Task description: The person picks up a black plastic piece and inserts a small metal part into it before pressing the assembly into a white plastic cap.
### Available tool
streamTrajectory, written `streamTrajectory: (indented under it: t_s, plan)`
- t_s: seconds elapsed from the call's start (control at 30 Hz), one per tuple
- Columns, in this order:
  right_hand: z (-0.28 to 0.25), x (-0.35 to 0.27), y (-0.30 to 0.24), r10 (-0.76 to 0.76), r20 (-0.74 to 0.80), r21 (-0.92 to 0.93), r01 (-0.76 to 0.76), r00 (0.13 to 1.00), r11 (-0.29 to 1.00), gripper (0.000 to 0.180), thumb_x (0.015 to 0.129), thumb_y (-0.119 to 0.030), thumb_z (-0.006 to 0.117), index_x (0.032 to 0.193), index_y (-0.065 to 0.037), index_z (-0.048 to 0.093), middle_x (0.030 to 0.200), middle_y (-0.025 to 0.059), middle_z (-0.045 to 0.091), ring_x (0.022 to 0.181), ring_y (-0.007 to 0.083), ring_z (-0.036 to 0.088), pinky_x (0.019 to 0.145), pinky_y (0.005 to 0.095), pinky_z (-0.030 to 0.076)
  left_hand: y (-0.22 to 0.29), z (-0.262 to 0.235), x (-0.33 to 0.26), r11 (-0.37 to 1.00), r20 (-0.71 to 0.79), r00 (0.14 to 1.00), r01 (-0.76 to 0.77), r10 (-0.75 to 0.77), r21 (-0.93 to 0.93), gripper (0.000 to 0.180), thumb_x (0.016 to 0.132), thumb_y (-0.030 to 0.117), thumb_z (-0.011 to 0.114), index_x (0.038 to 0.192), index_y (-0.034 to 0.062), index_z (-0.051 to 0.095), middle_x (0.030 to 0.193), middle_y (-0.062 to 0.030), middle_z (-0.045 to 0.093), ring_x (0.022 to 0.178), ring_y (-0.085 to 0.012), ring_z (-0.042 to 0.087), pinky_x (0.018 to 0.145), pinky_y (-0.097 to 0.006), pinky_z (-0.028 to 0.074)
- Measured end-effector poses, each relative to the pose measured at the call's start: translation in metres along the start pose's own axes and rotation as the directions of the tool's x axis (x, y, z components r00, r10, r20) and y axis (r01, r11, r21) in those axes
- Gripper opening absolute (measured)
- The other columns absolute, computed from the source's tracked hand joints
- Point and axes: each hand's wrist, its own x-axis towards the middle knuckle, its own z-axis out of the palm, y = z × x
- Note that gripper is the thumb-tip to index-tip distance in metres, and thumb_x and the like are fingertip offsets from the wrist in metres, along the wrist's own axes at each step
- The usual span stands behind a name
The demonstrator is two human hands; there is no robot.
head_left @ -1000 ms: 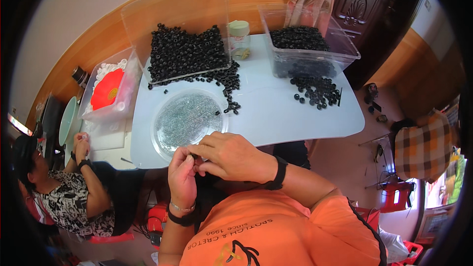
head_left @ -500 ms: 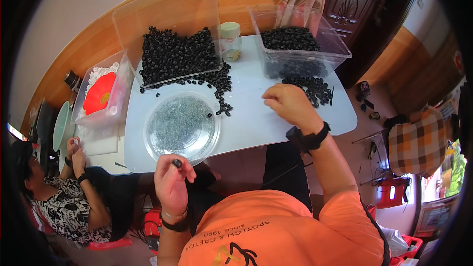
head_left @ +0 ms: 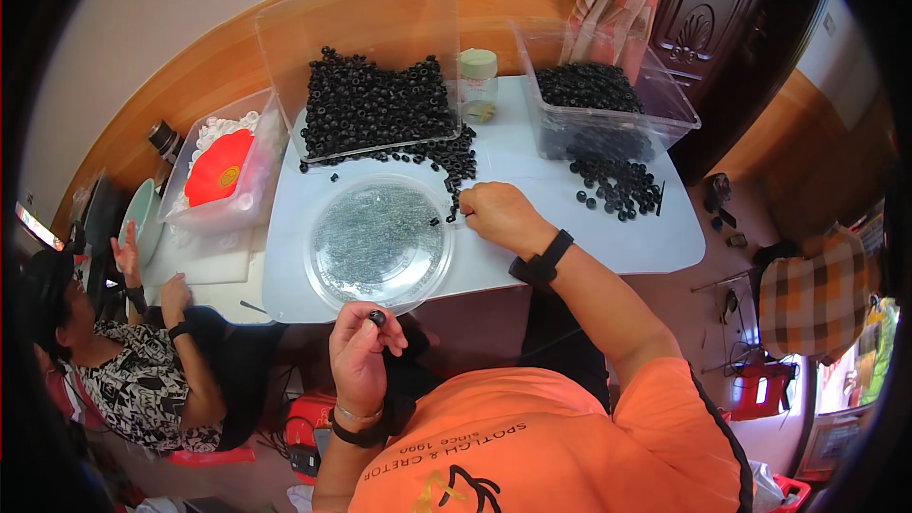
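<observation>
My left hand point(head_left: 359, 353) is raised in front of my chest, just off the table's near edge, pinching a small black ring point(head_left: 377, 317) between thumb and fingertips. My right hand point(head_left: 501, 214) rests on the white table point(head_left: 608, 245) with fingers curled at loose black rings point(head_left: 458, 163), right of a round clear dish point(head_left: 380, 243) filled with tiny silvery parts. Whether those fingers grip a ring is hidden. A black band sits on each wrist.
A clear bin point(head_left: 375, 100) heaped with black rings stands at the back; another clear bin point(head_left: 608, 104) at back right, rings point(head_left: 617, 185) scattered before it. A small lidded jar point(head_left: 478, 84) stands between them. A tub with a red lid point(head_left: 220, 166) sits left. Another person point(head_left: 142, 361) sits lower left.
My right hand came back from the scattered rings at the right bin to the rings beside the dish. My left hand stays raised with the ring.
</observation>
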Motion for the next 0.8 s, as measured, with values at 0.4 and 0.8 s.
streamTrajectory:
  t_s: [0.4, 0.8]
  plan:
    - [-0.052, -0.057, -0.066, 0.134, 0.035, 0.806, -0.107, 0.99, 0.582, 0.016, 0.086, -0.004, 0.063, 0.101, 0.001, 0.069, 0.094, 0.0061, 0.068, 0.085, 0.0127, 0.062, 0.078, 0.0263, 0.05, -0.004, 0.032, 0.023, 0.989, 0.233, 0.962, 0.135, -0.146, 0.062, 0.023, 0.096, 0.023, 0.051, 0.102, 0.0017, 0.053, 0.096, -0.011, 0.062, 0.076, -0.0157, 0.06, 0.067, -0.025, 0.046]
    - [-0.061, -0.079, -0.082, 0.002, -0.077, 0.703, 0.053, 0.997, 0.71, 0.018, 0.083, -0.001, 0.066, 0.1, -0.002, 0.068, 0.088, 0.0085, 0.067, 0.077, 0.0168, 0.065, 0.073, 0.0275, 0.051, -0.011, 0.053, 0.035, 0.99, 0.348, 0.926, 0.133, -0.144, 0.056, 0.025, 0.095, 0.025, 0.053, 0.103, 0.0016, 0.054, 0.101, -0.0096, 0.058, 0.087, -0.0184, 0.061, 0.073, -0.028, 0.048]
